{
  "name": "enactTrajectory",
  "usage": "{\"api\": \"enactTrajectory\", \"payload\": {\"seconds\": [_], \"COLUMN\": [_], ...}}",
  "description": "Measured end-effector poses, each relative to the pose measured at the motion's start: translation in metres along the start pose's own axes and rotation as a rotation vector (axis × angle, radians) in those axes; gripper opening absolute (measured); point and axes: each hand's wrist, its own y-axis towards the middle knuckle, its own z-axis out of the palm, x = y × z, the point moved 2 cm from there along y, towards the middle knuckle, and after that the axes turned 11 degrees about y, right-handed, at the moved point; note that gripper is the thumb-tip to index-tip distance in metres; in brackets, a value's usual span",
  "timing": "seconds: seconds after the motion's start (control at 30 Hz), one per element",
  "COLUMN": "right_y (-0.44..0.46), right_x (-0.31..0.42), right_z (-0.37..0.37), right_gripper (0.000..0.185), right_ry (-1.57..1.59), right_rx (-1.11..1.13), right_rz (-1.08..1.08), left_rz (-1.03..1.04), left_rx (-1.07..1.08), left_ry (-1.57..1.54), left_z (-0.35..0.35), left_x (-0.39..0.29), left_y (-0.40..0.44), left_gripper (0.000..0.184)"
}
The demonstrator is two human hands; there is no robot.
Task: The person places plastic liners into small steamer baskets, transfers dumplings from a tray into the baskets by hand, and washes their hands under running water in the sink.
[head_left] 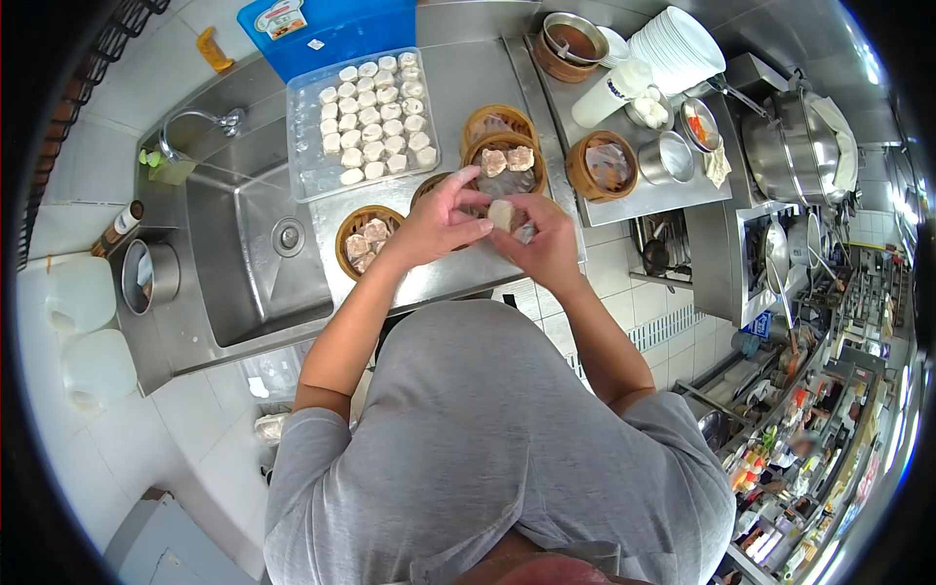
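Note:
A pale dumpling (500, 214) is pinched between the fingertips of my right hand (546, 244), above the steel counter's front edge. My left hand (439, 222) is beside it, fingers apart, its thumb tip close to the dumpling; whether they touch I cannot tell. Just beyond the hands, a bamboo steamer (539, 175) bears two dumplings (507, 160) near its far side. Left of my left wrist, another bamboo steamer (341, 244) holds several dumplings (367, 244). A further steamer is partly hidden behind my left hand.
A clear plastic tray (304, 146) with rows of pale dumplings stands by the sink (253, 253), a blue container (336, 29) behind it. To the right are another steamer (585, 180), a white bottle (612, 93), stacked plates (678, 49), metal bowls and a large pot (795, 146).

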Motion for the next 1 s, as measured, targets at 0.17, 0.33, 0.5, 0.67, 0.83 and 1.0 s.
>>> {"api": "enactTrajectory", "payload": {"seconds": [0.17, 0.33, 0.5, 0.67, 0.83, 1.0], "right_y": [0.018, 0.036, 0.048, 0.036, 0.01, -0.009], "right_x": [-0.046, -0.06, -0.053, -0.036, -0.022, -0.031], "right_z": [-0.012, -0.005, 0.004, -0.007, -0.027, -0.044], "right_gripper": [0.04, 0.04, 0.048, 0.048, 0.047, 0.045], "right_ry": [-0.478, -0.684, -0.823, -0.692, -0.524, -0.385], "right_rx": [-0.215, -0.121, -0.026, -0.131, -0.141, -0.176], "right_rz": [0.002, 0.046, 0.195, 0.143, 0.182, 0.18], "left_rz": [0.005, -0.009, -0.185, -0.464, -0.614, -0.574], "left_rx": [-0.235, -0.595, -0.727, -0.568, -0.391, -0.358], "left_ry": [0.256, 0.539, 0.839, 1.132, 1.194, 1.227], "left_z": [-0.053, -0.143, -0.202, -0.208, -0.199, -0.211], "left_x": [0.007, 0.035, 0.055, 0.097, 0.081, 0.086], "left_y": [0.004, 0.004, -0.007, 0.018, 0.036, 0.039], "left_gripper": [0.075, 0.076, 0.087, 0.097, 0.096, 0.095]}}
